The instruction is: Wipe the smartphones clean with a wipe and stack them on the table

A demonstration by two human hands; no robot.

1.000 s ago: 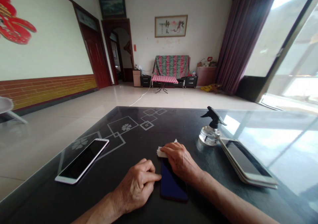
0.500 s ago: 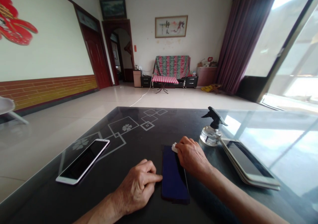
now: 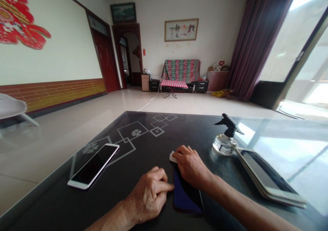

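Pale tiled floor (image 3: 107, 104); purple curtain (image 3: 256, 36) beside bright window (image 3: 284, 46); white back wall (image 3: 153, 29) with 2 framed pictures (image 3: 181, 29); red door (image 3: 106, 60).

The right hand (image 3: 191, 166) has swept the white wipe (image 3: 173, 157) back leftward.

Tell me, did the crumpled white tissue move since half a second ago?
Yes. In the bare right hand, the crumpled white tissue has moved left, closer to the grey squares on the glossy black table.

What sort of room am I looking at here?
Probably a home's living room, judging by the framed wall picture, the long purple curtain and the low black drawer cabinet.
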